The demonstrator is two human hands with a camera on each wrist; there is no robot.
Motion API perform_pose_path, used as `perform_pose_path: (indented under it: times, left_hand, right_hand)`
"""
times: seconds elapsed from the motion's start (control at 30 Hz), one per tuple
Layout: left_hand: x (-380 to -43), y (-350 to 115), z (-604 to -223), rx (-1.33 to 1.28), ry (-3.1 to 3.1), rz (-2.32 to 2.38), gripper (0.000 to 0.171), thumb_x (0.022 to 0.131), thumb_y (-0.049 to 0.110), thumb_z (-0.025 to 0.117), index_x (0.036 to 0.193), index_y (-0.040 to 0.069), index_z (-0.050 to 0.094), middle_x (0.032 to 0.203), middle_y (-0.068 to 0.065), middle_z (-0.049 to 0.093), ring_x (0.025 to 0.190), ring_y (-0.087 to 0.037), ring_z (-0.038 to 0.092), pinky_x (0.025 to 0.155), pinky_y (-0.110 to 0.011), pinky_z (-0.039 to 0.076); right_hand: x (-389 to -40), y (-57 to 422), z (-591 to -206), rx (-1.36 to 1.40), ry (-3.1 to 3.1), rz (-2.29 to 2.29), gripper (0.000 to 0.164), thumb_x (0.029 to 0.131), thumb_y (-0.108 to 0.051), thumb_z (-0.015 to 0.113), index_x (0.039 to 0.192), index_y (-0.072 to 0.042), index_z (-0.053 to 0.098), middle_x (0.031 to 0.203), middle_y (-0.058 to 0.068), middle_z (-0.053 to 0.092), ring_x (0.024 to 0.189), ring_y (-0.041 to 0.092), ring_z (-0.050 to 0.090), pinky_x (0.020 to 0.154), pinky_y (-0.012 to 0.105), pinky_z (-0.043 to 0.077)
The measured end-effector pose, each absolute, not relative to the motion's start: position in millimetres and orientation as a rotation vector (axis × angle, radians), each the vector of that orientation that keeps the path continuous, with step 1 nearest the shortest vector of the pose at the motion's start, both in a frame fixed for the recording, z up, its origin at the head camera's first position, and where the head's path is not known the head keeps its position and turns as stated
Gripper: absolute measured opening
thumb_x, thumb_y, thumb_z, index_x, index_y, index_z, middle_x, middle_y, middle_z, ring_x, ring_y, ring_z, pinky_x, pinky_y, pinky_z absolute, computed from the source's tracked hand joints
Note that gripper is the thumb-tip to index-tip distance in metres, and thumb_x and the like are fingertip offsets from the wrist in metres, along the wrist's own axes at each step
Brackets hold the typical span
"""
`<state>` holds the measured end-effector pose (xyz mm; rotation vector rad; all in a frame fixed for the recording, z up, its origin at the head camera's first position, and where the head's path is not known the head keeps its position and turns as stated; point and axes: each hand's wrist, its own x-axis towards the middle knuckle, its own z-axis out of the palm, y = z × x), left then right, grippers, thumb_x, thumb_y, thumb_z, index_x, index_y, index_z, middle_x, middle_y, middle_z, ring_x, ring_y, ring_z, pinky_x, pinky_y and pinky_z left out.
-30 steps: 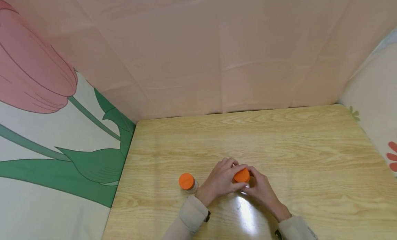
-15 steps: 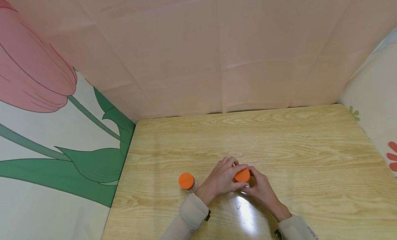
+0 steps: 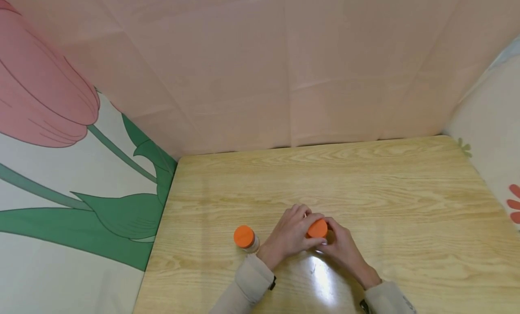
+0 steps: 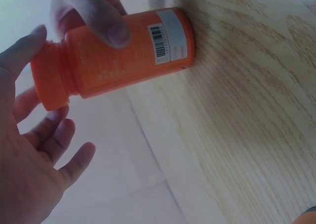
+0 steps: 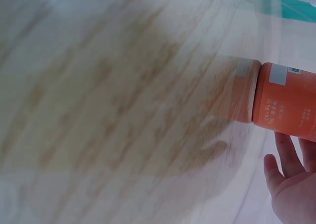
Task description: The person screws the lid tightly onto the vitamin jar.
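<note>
Both my hands are on an orange plastic bottle (image 4: pixel 118 56) with a barcode label, on the right of the table's middle. My left hand (image 3: pixel 289 235) pinches its orange cap (image 3: pixel 318 228) between thumb and fingers, the other fingers spread below in the left wrist view. Lower down, my right hand (image 3: pixel 344 247) grips the bottle's body, its thumb lying along the side. The bottle stands upright, its base right at its own reflection in the right wrist view. A second bottle (image 3: pixel 244 237) with an orange cap stands left, just beside my left wrist.
The wood-grain table (image 3: pixel 365 178) runs back to a pink cloth wall (image 3: pixel 243 79). On the left is a panel (image 3: pixel 113 169) printed with a tulip, and a pale panel (image 3: pixel 483 124) borders the right. Glare shows on the table near my wrists.
Both hands stay in place around the bottle, with only a very slight shift at the cap. The second bottle has not moved.
</note>
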<state>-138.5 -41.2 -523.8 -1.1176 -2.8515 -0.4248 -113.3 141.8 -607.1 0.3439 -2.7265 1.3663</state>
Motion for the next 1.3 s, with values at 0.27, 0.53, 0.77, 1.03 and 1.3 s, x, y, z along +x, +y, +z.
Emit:
perform_pose_path:
  times: [0.27,0.53,0.77,1.03,1.3]
  left_hand:
    - [-138.7,-39.6,-525.2,-1.089,-2.856,-0.417,0.057,0.085,0.056,0.070,0.133,0.026,0.061,0.110,0.005,0.056,0.093,-0.009,0.044,0.077,-0.017,0.035]
    - [-139.7,-40.2,-522.6,-1.126,-2.915,-0.430,0.061,0.088,0.051,0.069,0.142,0.026,0.055,0.122,0.004,0.058,0.103,-0.010,0.048,0.087,-0.020,0.042]
    - [-141.7,-44.5,-523.3,-1.159,-2.975,-0.590,0.067,0.091,0.044,0.068,0.149,0.019,0.044,0.141,0.003,0.056,0.122,-0.014,0.052,0.101,-0.030,0.044]
    - [-137.5,-46.2,-526.3,-1.186,-2.932,-0.779,0.066,0.092,0.040,0.067,0.149,0.019,0.042,0.147,0.001,0.052,0.130,-0.015,0.049,0.106,-0.033,0.042]
    - [-135.0,-39.8,-531.0,-1.039,-2.896,-0.638,0.077,0.083,0.061,0.068,0.145,0.020,0.046,0.121,0.002,0.051,0.107,-0.011,0.048,0.090,-0.022,0.042]
  right_hand:
    - [-114.1,141.4,-607.6,0.347,-2.729,1.348,0.063,0.063,-0.004,0.090,0.118,-0.002,0.061,0.115,0.010,0.071,0.107,0.027,0.065,0.093,0.047,0.052]
    - [-113.6,141.9,-608.0,0.358,-2.740,1.382,0.065,0.065,-0.008,0.091,0.122,-0.002,0.059,0.120,0.012,0.069,0.113,0.028,0.064,0.097,0.051,0.050]
    - [-113.4,142.1,-610.6,0.370,-2.704,1.358,0.063,0.064,-0.010,0.091,0.119,-0.004,0.061,0.115,0.007,0.071,0.107,0.022,0.065,0.097,0.017,0.045]
    - [-113.2,141.8,-610.7,0.363,-2.699,1.378,0.065,0.063,-0.007,0.091,0.120,-0.003,0.060,0.117,0.010,0.070,0.112,0.027,0.064,0.100,0.024,0.046]
    - [-112.9,142.5,-608.8,0.366,-2.699,1.470,0.060,0.068,-0.002,0.087,0.120,-0.002,0.058,0.123,0.014,0.068,0.119,0.035,0.060,0.102,0.055,0.044]
